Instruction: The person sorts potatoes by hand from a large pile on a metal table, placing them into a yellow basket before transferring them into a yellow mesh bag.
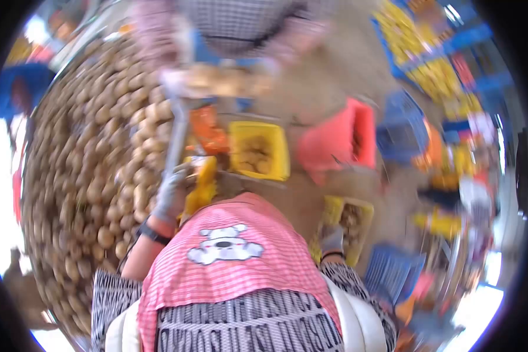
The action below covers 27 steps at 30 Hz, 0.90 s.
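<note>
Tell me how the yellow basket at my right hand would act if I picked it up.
The yellow basket by your right hand would probably stay fairly stiff, since its rim looks straight. It may feel heavier than an empty one, with round brown lumps inside. Those seem loose, so they'd likely roll if you tilted it.

head view | worn on head | faces forward and down | torso close below

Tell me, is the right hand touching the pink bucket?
Apart. The head view shows the right hand well below the pink bucket, with floor and part of a yellow tub between them.
</note>
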Each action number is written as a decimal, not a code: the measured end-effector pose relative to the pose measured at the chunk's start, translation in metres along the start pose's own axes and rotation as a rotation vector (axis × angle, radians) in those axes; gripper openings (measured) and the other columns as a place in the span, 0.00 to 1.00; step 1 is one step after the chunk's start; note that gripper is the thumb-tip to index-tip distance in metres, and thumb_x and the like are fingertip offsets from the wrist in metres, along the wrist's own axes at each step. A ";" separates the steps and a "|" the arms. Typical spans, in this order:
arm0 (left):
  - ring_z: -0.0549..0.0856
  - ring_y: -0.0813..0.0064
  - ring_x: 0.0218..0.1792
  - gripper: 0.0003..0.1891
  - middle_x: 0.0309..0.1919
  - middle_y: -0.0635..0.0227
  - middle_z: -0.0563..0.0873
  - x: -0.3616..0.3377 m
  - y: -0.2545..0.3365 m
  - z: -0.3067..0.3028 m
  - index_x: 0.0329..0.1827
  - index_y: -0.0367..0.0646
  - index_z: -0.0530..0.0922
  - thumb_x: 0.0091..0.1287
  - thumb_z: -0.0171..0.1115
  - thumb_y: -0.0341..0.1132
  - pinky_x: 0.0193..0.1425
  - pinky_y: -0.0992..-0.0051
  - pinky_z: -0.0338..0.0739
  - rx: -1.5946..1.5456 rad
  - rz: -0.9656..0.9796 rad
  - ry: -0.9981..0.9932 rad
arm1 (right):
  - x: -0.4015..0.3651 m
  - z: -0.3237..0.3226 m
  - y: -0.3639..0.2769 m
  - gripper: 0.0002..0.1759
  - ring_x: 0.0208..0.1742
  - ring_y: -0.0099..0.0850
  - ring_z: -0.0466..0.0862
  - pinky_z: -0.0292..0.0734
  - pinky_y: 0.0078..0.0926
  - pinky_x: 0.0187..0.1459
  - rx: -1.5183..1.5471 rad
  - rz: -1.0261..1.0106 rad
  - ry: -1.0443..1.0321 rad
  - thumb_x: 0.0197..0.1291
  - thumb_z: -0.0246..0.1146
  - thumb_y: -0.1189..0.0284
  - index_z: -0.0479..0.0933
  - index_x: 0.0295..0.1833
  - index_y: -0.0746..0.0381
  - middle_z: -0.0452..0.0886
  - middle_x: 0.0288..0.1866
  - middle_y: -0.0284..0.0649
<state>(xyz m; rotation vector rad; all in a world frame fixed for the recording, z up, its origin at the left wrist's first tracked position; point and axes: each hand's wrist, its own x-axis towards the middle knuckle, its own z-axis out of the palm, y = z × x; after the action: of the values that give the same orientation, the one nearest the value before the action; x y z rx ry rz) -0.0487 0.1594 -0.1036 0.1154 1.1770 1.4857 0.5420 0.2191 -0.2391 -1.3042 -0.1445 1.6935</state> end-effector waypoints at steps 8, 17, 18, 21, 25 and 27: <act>0.86 0.78 0.44 0.11 0.43 0.70 0.86 -0.078 0.020 0.011 0.57 0.41 0.80 0.77 0.57 0.33 0.50 0.75 0.83 -0.129 0.252 0.122 | -0.026 0.358 0.046 0.24 0.53 0.37 0.85 0.83 0.33 0.53 -0.862 0.413 -0.543 0.77 0.51 0.54 0.79 0.54 0.65 0.83 0.58 0.43; 0.84 0.82 0.41 0.14 0.40 0.72 0.86 -0.187 0.001 -0.059 0.59 0.41 0.79 0.80 0.56 0.39 0.46 0.79 0.80 -0.186 0.442 0.513 | -0.102 0.537 0.135 0.26 0.54 0.35 0.86 0.84 0.32 0.53 -1.242 0.337 -1.363 0.77 0.53 0.55 0.82 0.54 0.69 0.84 0.59 0.47; 0.83 0.82 0.42 0.14 0.41 0.73 0.85 -0.197 -0.003 -0.063 0.60 0.41 0.79 0.80 0.55 0.40 0.48 0.79 0.80 -0.158 0.479 0.602 | -0.107 0.549 0.160 0.25 0.54 0.35 0.86 0.84 0.32 0.54 -1.257 0.405 -1.439 0.77 0.54 0.56 0.80 0.59 0.67 0.84 0.59 0.46; 0.81 0.84 0.50 0.13 0.48 0.74 0.84 -0.226 -0.017 -0.085 0.61 0.39 0.78 0.80 0.54 0.35 0.55 0.79 0.79 -0.129 0.607 0.745 | -0.161 0.572 0.229 0.20 0.56 0.32 0.86 0.84 0.29 0.55 -1.305 0.573 -1.626 0.78 0.54 0.62 0.80 0.59 0.67 0.85 0.57 0.43; 0.82 0.80 0.51 0.11 0.49 0.70 0.85 -0.294 0.009 -0.117 0.57 0.38 0.81 0.76 0.57 0.29 0.59 0.77 0.78 0.389 0.734 1.258 | -0.247 0.573 0.286 0.17 0.54 0.23 0.82 0.80 0.23 0.55 -1.487 0.582 -1.951 0.78 0.57 0.64 0.81 0.59 0.65 0.84 0.52 0.34; 0.84 0.73 0.53 0.11 0.49 0.64 0.86 -0.321 0.024 -0.147 0.54 0.38 0.83 0.72 0.61 0.27 0.60 0.74 0.78 0.744 0.803 1.481 | -0.267 0.560 0.312 0.15 0.52 0.20 0.80 0.76 0.18 0.55 -1.418 0.545 -2.161 0.77 0.58 0.66 0.81 0.58 0.63 0.84 0.51 0.31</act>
<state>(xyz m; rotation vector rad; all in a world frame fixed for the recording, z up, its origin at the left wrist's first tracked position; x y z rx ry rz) -0.0587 -0.1757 0.0094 -0.0553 3.1466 1.6614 -0.1006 0.0989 -0.0055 0.6424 -2.6570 2.7058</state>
